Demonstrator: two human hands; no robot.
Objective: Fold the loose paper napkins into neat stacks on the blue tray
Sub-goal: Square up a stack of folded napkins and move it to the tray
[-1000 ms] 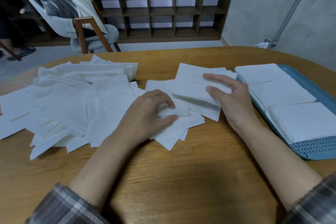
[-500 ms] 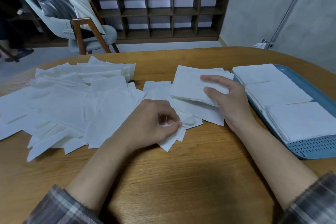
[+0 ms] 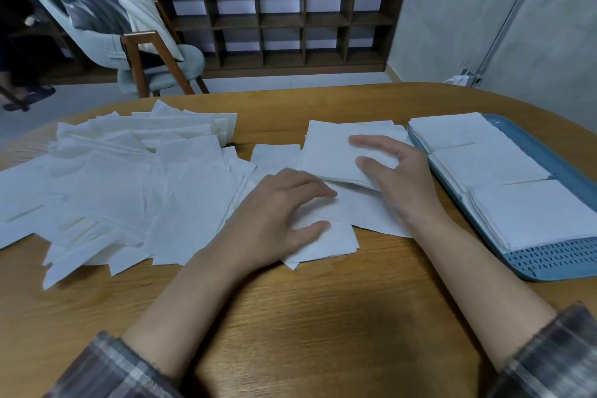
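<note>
Loose white napkins (image 3: 122,191) lie spread over the left half of the wooden table (image 3: 290,317). My left hand (image 3: 277,213) lies flat with straight fingers on a folded napkin (image 3: 326,242) at the pile's near right edge. My right hand (image 3: 397,181) arches over a thick stack of folded napkins (image 3: 332,152) and holds it, forefinger and thumb on top and the stack's near corner under the palm. The blue tray (image 3: 559,262) at the right carries three stacks of folded napkins (image 3: 533,213) in a row.
More flat napkins (image 3: 368,213) lie under the held stack. Bare table runs along the near edge. Beyond the table stand a grey chair (image 3: 135,52) with a cushion and a dark wooden shelf unit (image 3: 290,19).
My left hand, which was pinching a napkin with curled fingers, has flattened and now presses it down. The right hand has kept its hold on the stack.
</note>
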